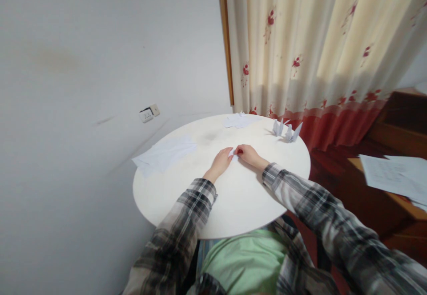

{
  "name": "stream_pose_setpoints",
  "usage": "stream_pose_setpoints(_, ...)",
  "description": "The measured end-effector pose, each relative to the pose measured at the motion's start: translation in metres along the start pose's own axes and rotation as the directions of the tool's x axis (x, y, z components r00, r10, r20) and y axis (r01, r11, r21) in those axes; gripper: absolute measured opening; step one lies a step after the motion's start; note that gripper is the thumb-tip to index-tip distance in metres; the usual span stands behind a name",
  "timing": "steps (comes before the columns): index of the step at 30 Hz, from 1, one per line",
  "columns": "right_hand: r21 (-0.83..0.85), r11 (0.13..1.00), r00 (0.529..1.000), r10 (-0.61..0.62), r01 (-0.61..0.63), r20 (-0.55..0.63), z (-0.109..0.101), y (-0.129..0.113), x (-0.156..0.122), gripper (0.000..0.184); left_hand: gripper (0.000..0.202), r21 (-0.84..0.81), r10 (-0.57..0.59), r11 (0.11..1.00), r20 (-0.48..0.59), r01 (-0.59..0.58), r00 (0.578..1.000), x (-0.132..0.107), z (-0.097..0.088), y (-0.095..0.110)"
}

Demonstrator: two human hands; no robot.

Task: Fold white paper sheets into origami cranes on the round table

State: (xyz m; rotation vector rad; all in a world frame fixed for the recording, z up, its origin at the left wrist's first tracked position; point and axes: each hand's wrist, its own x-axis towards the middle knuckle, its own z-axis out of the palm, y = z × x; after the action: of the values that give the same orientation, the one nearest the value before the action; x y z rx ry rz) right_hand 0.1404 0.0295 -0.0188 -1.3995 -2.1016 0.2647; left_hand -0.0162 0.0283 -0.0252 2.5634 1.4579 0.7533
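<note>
A small white piece of folded paper lies near the middle of the round white table. My left hand and my right hand meet over it, the fingers of both closed and pinching it from either side. The paper is mostly hidden beneath the fingers. Both arms wear plaid sleeves.
A stack of white paper sheets lies at the table's left edge. More folded paper sits at the far edge, with two folded paper cranes at the far right. A curtain hangs behind; a wooden surface with sheets is at the right.
</note>
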Motion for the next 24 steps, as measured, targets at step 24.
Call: stream_pose_setpoints(24, 0.104, 0.987, 0.992, -0.127, 0.126, 0.001, 0.0012, -0.0052, -0.0014, 0.035, 0.031, -0.11, 0.071, 0.991, -0.058, -0.077, 0.996, 0.0008, -0.0017, 0.0035)
